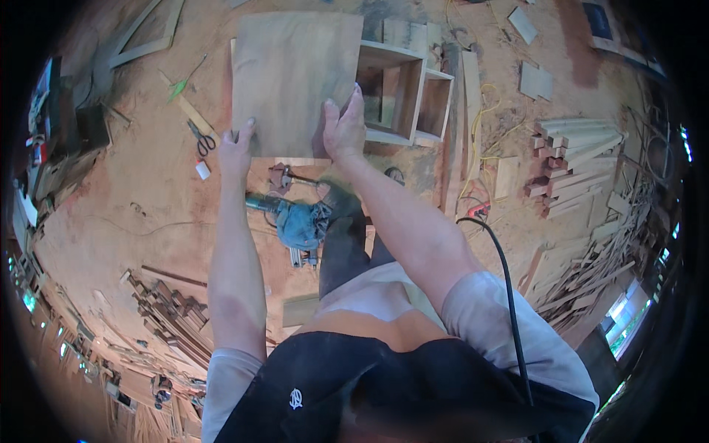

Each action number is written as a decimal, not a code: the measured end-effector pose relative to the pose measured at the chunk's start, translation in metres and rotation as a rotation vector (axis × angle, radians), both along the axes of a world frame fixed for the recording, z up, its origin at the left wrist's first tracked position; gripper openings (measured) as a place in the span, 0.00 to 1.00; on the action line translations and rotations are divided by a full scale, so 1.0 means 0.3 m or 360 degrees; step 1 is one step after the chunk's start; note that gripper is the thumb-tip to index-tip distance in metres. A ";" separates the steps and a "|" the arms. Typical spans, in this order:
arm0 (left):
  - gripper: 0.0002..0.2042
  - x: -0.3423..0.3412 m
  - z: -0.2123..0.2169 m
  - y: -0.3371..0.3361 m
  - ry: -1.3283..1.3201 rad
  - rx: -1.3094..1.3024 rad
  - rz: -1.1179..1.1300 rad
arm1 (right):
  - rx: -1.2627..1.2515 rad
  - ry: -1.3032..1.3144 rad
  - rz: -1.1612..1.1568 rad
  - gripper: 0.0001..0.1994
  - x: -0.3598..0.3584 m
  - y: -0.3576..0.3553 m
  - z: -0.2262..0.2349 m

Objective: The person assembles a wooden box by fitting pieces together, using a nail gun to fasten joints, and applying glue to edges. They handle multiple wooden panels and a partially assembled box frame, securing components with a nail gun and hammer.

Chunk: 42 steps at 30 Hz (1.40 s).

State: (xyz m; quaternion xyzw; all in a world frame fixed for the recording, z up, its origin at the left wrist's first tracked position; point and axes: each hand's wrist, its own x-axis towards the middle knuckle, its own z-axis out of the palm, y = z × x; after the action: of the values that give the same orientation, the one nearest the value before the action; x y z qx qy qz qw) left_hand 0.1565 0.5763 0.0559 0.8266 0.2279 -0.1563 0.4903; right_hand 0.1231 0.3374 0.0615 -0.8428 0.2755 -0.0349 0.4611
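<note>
A wide, flat wooden panel (295, 81) is held out in front of me between both hands. My left hand (236, 151) grips its near left corner, the thumb lying on the top face and the other fingers hidden. Along the near right edge, my right hand (345, 129) is closed on the panel, thumb on top and fingers at the side. Just right of the panel stands an open wooden box frame (395, 92), partly covered by it, with a smaller open wooden compartment (434, 107) beside it.
Nearer my legs lie a blue cloth-wrapped power tool (299, 221) and a clamp-like metal tool (284, 179). Black scissors (201, 139) rest at the left. Stacked wood pieces (569, 166) are at right, with more strips (173, 314) at lower left. A yellow cord (476, 122) trails across the floor.
</note>
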 end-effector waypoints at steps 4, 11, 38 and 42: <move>0.35 -0.018 -0.009 0.007 0.0064 0.0119 -0.0029 | -0.0035 -0.0002 0.0006 0.38 -0.008 0.001 0.001; 0.28 0.032 -0.002 -0.009 0.0025 -0.0220 0.0090 | 0.0031 0.0079 -0.0017 0.38 0.043 0.001 -0.004; 0.32 -0.054 0.076 -0.016 0.0127 0.0009 0.0172 | -0.0365 0.0198 0.0218 0.43 -0.003 -0.003 -0.025; 0.32 -0.197 0.127 -0.005 0.0248 -0.0104 0.0335 | -0.0213 0.0048 0.0370 0.42 -0.120 -0.032 -0.034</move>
State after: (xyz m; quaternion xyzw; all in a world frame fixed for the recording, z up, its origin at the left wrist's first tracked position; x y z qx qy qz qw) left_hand 0.0973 0.5748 0.0939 0.7670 0.3456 -0.1748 0.5116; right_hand 0.0871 0.3278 0.0512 -0.8982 0.1800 0.0130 0.4007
